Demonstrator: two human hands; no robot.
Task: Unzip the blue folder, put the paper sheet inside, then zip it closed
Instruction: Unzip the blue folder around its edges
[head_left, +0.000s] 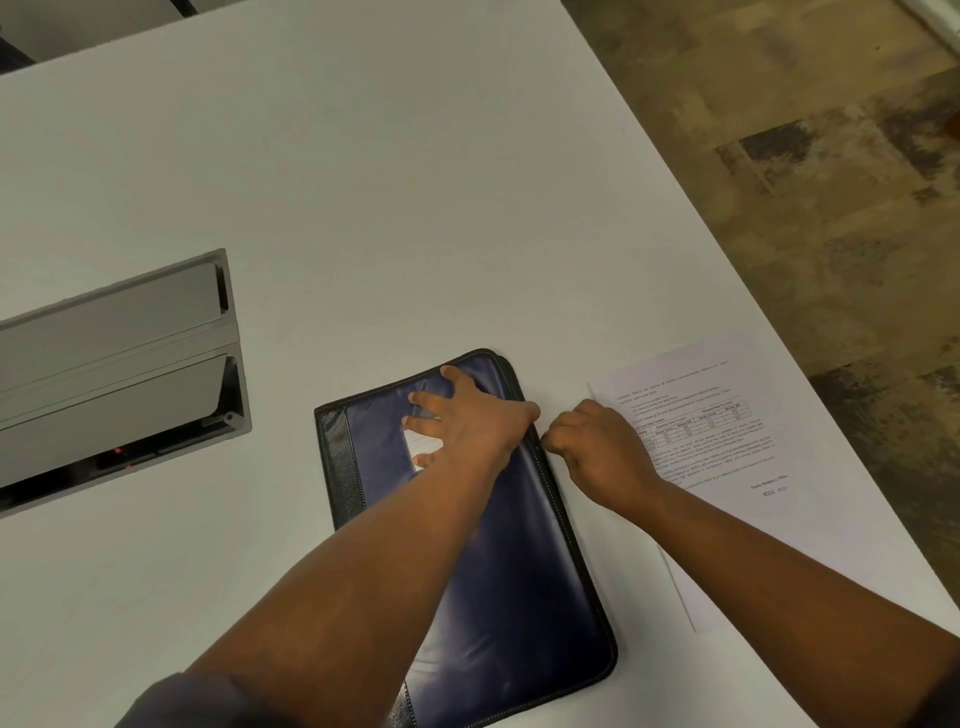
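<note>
The blue folder with black trim lies flat and closed on the white table. My left hand presses on its far part with fingers spread. My right hand is curled at the folder's right edge, fingertips pinched at the zip line; the zip pull itself is hidden by the fingers. The printed paper sheet lies on the table just right of the folder, partly under my right forearm.
A grey recessed cable box with open flaps sits in the table at the left. The table's right edge runs diagonally close to the sheet, with patterned floor beyond.
</note>
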